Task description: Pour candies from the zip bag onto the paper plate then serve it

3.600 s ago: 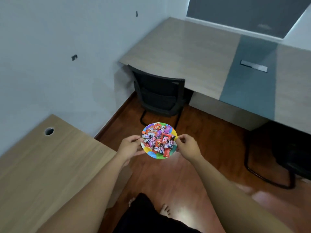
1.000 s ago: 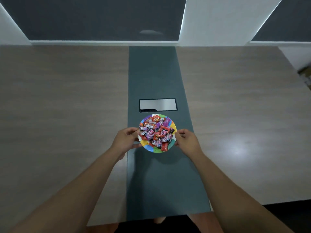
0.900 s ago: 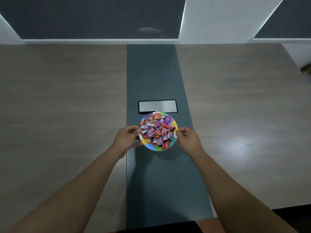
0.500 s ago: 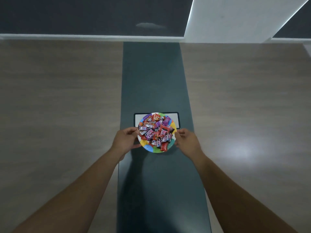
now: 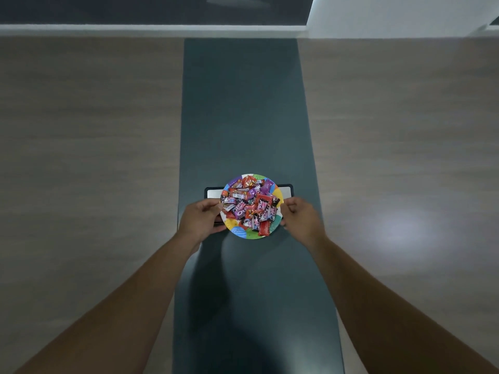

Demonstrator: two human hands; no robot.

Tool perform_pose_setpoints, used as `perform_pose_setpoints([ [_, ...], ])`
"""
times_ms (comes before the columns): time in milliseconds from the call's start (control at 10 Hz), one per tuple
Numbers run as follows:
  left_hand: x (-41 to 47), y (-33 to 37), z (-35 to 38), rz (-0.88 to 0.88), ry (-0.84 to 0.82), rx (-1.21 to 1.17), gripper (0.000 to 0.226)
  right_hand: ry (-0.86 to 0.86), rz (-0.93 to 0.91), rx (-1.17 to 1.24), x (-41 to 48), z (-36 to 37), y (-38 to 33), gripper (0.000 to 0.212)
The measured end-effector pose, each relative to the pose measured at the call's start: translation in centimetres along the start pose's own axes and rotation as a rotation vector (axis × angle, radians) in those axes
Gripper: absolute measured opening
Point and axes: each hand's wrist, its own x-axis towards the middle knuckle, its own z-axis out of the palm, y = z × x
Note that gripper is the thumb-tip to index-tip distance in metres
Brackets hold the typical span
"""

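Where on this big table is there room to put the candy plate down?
Bare wood lies left and right of the dark strip, whose far end is free. Crowded: the paper plate, left hand and right hand over the metal hatch.

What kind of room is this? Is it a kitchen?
Probably an office or meeting room, not a kitchen. The long wood-look desk has a dark centre strip with a metal cable hatch. The hands hold the paper plate of candies over it.
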Motion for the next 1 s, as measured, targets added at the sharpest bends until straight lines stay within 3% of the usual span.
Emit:
perform_pose_setpoints([
  [300,1.1,-1.0,-0.6,0.022,-0.019,-0.002,0.021,0.002,-0.006,0.046,1.0,0.6,0.7,0.024],
  [400,0.4,-1.2,-1.2,0.036,-0.049,-0.027,0.034,0.019,-0.076,-0.057,0.3,0.3,1.2,0.024],
  [600,-3.2,-2.7,-2.4,0.146,0.054,0.125,0.029,0.077,-0.147,-0.150,-2.6,-0.4,2.4,0.034],
  [700,-5.4,-4.9,-2.8,0.347,0.105,0.350,0.023,0.100,-0.215,-0.253,-4.9,-0.1,3.9,0.037],
  [800,-6.6,-7.6,-3.0,0.644,0.149,0.664,0.026,0.072,-0.242,-0.467,-6.5,0.6,6.1,0.058],
  [900,-7.5,-10.5,-2.6,0.751,0.155,0.854,0.051,0.032,-0.270,-0.613,-8.0,2.2,8.1,0.075],
  [1000,-7.0,-13.7,-1.5,0.704,0.168,1.048,0.077,0.157,-0.337,-0.687,-8.1,3.6,9.5,0.075],
])
